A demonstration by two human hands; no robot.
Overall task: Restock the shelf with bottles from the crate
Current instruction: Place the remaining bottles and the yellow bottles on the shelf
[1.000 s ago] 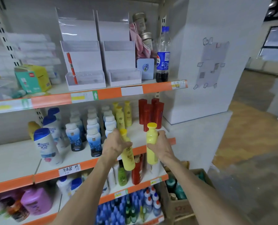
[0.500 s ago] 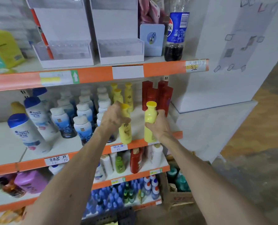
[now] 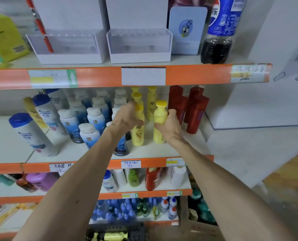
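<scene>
Left hand [image 3: 125, 119] grips a labelled yellow bottle [image 3: 138, 134], and right hand [image 3: 170, 126] grips a second yellow bottle [image 3: 160, 119], fingers curled round each. Both bottles are upright, side by side, near the middle shelf's [image 3: 96, 163] front edge. Red bottles [image 3: 196, 112] stand just right, black crate [image 3: 134, 230] down below.

Shop: price-tagged shelves [image 3: 127, 76] w/ toiletries [image 3: 69, 122]

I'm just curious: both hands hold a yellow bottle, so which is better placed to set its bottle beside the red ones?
The right hand, likely: its yellow bottle is upright right beside the red bottles. The left hand grips the other yellow bottle farther over, by the white bottles.
</scene>
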